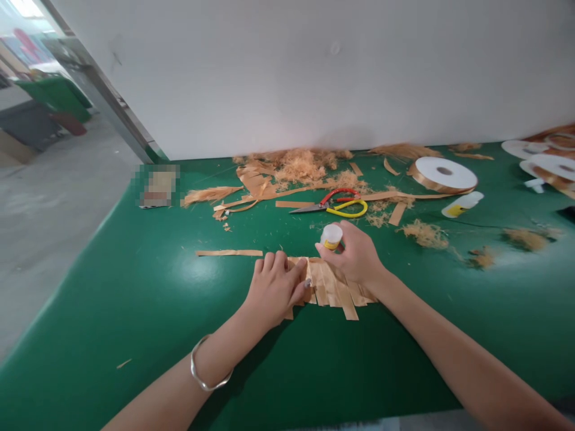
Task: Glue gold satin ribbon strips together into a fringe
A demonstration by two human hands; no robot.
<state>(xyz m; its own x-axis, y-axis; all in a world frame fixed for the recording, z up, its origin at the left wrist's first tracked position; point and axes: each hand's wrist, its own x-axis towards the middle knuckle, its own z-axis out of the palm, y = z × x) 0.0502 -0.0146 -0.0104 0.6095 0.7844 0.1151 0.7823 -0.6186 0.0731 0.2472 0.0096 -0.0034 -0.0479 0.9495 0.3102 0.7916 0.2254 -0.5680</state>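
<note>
My left hand (276, 286) lies with fingers stretched out over the left end of a row of tan ribbon strips (331, 284), pressing them to the table. The strips lie side by side like a fringe, and one hangs lower than the others. My right hand (359, 254) is closed around a small white glue bottle (332, 236) with a yellow label, its base tilted up towards me. Its tip is hidden, down by the strips' upper edge. A single loose ribbon strip (229, 253) lies left of my left hand.
Scissors (332, 203) with red and yellow handles lie beyond my hands. Behind them spread frayed tan fibres (300, 167). A ribbon roll (444, 173) and another white bottle (462, 205) are at the right. A pixelated object (158, 187) sits at the table's (135, 287) far left corner, by the wall.
</note>
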